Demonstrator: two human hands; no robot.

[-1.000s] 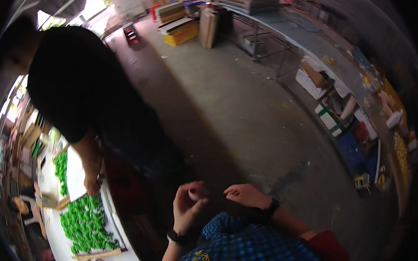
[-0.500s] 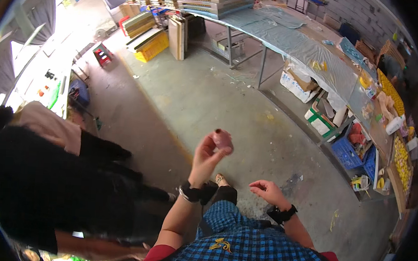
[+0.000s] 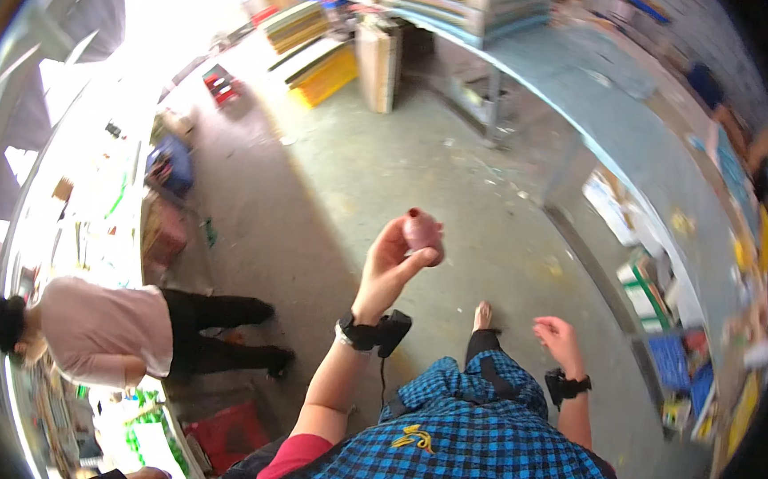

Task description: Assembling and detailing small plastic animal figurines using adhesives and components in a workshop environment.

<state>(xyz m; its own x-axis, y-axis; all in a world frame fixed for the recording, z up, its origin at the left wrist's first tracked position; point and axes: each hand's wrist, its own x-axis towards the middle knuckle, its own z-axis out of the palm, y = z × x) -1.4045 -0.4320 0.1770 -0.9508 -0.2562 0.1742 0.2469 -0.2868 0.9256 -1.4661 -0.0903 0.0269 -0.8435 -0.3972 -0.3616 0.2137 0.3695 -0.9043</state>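
My left hand (image 3: 389,275) is raised in front of me, with fingers and thumb closed round a small dusky-pink vase-shaped piece (image 3: 424,236). The piece has a rounded body and a narrow neck with a dark opening, tilted up and to the left; small bumps show on its right side. To the right and lower, my right hand (image 3: 561,343) hangs over the floor. Its fingers are loosely bent and apart from the thumb, holding nothing I can see. Both wrists wear black bands.
At the left a person in a pale top (image 3: 110,332) stands against a brightly lit workbench (image 3: 83,210). A long table under blue sheeting (image 3: 589,103) curves along the right, with a blue crate (image 3: 668,359) below. Ahead are a yellow crate (image 3: 327,75) and a red stool (image 3: 221,84).
The room has shifted in view as I moved forward. The dark-clothed person close on my left has mostly left the picture, uncovering the person in the pale top. My left hand still holds the piece.
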